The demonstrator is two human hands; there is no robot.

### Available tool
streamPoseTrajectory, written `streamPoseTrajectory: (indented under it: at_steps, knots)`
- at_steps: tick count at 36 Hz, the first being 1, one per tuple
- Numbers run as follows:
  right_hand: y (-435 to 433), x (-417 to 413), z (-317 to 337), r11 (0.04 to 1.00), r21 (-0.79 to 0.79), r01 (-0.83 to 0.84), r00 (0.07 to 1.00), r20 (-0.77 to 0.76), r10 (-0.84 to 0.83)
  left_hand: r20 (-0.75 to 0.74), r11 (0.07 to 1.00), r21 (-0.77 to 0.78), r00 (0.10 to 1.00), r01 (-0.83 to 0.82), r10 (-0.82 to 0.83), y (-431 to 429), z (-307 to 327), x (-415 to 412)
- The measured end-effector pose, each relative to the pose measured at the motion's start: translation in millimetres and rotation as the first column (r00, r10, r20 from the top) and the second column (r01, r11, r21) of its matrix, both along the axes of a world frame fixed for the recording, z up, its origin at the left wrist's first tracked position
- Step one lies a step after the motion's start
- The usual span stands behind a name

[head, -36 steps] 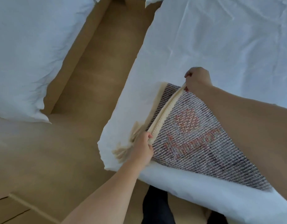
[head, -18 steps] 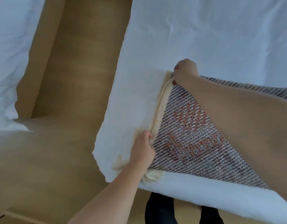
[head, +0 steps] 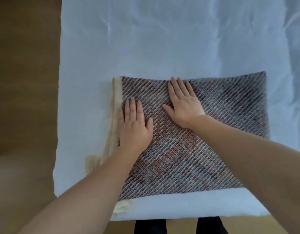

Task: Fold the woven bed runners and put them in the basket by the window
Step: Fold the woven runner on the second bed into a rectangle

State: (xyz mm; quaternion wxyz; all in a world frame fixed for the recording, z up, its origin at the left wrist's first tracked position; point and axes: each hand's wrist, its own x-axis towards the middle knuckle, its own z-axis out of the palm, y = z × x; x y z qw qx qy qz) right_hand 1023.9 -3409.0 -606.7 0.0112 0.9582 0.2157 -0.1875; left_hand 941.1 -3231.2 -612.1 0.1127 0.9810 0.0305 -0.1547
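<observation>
A woven bed runner (head: 226,119) in grey, white and red diagonal weave lies folded flat on the white bed (head: 145,39), near its front left corner. A cream fringe (head: 115,98) runs along the runner's left edge, with a tassel showing at the front. My left hand (head: 134,125) lies flat on the runner's left part, fingers straight and pointing away from me. My right hand (head: 183,103) presses flat on the middle of the runner, fingers spread toward its far edge. No basket is in view.
Brown wooden floor (head: 24,98) runs along the bed's left side and in front of it. My dark-clad legs (head: 151,227) stand against the bed's front edge.
Both hands have let go of the fringed edge they were gripping and now lie flat on the runner. The runner sits squared up, and the view has turned to face the bed straight on.
</observation>
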Motion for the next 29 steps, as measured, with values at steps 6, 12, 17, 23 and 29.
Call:
streamPoseTrajectory:
  at_steps: [6,12,17,23,29]
  knots:
    - [-102.2,13.7,-3.2,0.987,-0.062,0.149,0.989,0.014,-0.148,-0.033,0.997,0.071,0.999,0.019,-0.017,-45.4,-5.7,22.5]
    - [-193.1,16.8,-4.0,0.942,-0.124,0.313,0.95,0.052,-0.309,-0.01,0.993,0.104,0.998,0.064,-0.064,-95.4,-5.8,34.6]
    - [-214.6,13.5,-3.0,0.936,-0.071,0.345,0.939,0.034,-0.343,0.006,0.989,0.083,0.992,0.122,-0.123,-142.0,-3.4,39.2]
    - [-214.0,-30.3,-5.5,0.936,0.007,0.352,0.936,-0.004,-0.352,-0.009,0.985,0.075,0.988,0.156,-0.155,-179.9,-2.7,20.1]
    - [-222.6,-119.9,-9.5,0.939,0.074,0.337,0.941,-0.03,-0.336,-0.028,0.98,0.055,0.981,0.193,-0.191,-204.2,-3.6,-27.8]
